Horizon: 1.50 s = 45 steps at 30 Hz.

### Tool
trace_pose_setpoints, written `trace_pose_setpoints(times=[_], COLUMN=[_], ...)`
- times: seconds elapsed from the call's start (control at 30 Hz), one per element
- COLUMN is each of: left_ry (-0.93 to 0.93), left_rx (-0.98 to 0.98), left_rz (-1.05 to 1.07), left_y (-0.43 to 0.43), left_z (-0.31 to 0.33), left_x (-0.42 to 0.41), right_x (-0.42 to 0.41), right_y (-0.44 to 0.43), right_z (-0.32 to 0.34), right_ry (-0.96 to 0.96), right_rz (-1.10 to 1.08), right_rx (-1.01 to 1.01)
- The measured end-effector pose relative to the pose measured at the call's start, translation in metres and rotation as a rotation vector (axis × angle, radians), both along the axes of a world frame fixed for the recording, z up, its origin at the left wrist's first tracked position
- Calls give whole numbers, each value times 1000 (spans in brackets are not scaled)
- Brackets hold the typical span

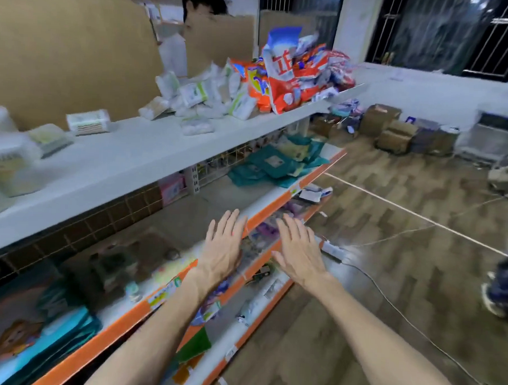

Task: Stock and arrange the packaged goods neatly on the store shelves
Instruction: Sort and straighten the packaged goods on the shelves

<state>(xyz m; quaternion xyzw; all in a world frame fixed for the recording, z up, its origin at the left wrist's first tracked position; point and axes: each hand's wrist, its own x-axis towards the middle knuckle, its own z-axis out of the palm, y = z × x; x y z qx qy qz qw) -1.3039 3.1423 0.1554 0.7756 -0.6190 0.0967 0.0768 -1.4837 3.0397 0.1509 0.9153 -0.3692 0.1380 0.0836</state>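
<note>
While the packaged goods lie scattered along the shelves, the left hand (224, 246) and the right hand (298, 252) are both held out flat near 6 o'clock, fingers straight and slightly spread, palms down, holding nothing. The left one is over the orange edge (275, 205) of the middle shelf, the right one just beside it toward the aisle; whether either touches anything cannot be told. On the white top shelf (126, 154), a heap of orange and red bags (283, 86) sits at 12 o'clock, with a loose pile of white packs (204, 100) touching it toward 11, and a few clear tubs (87, 122) well apart toward 9 and 10. Teal packs (271, 164) lie in a messy stack on the middle shelf near the centre. Three shelf levels can be counted; blur hides what most of the lower goods are. A tall cardboard sheet (64, 47) backs the top shelf at 10 o'clock, and a person (177, 52) stands behind it at 12. The wood-pattern floor (389, 256) fills 3 to 5 o'clock, crossed by one white line (406, 213) and one thin cable (401, 318). Brown boxes (392, 134), too blurred to count exactly, sit by the far wall at 2 o'clock under dark barred windows (446, 32). One shoe (495, 302) of another person shows at 4 o'clock.
</note>
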Motion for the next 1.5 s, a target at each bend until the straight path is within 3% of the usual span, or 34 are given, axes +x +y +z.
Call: trace_pose_setpoints(times=[0.27, 0.57, 0.87, 1.2, 1.5], left_ry=[-7, 119, 137, 188, 230], left_rx=[32, 27, 77, 14, 67], left_rz=[-71, -33, -2, 41, 189], left_y=[-138, -233, -337, -516, -559], left_z=[-8, -22, -51, -46, -46], left_x=[-82, -104, -90, -55, -5], right_x=[-83, -93, -74, -18, 36], right_y=[-136, -217, -316, -477, -553], right_z=[-10, -23, -56, -35, -29], right_ry=[1, -24, 12, 60, 36], right_rz=[-140, -57, -42, -14, 93], right_rx=[52, 100, 171, 128, 143])
